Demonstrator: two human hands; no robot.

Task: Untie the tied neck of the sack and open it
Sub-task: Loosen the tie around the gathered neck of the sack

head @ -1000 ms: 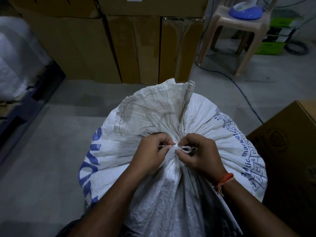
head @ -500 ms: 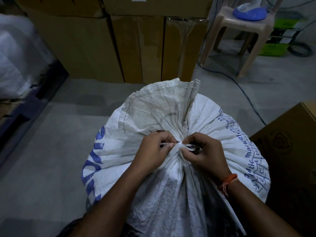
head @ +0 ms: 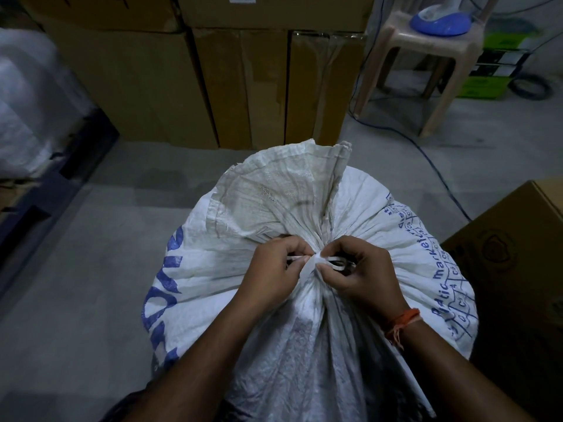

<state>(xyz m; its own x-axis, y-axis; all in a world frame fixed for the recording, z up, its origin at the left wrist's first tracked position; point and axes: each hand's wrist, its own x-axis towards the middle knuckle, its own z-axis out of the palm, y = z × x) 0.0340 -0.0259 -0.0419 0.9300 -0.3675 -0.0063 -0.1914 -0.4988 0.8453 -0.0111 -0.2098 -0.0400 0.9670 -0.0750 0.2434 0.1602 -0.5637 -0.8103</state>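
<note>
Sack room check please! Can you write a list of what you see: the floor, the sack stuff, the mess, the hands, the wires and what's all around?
Surface: bare grey floor.
Job's things: white sack with blue print, neck still bunched and tied with a white strip; flap above the tie.
Clutter: nothing seen on the sack.
Grippers: left hand and right hand pinch the strip at the neck; orange thread on the right wrist.
Cables: blue cable across the floor; dark coil far right.
Surroundings: stacked cardboard boxes, plastic stool, another box at right.

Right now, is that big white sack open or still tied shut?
Still tied shut. The sack is gathered tight at its neck, where a white tie wraps it, and both hands, left and right, pinch that tie.
</note>
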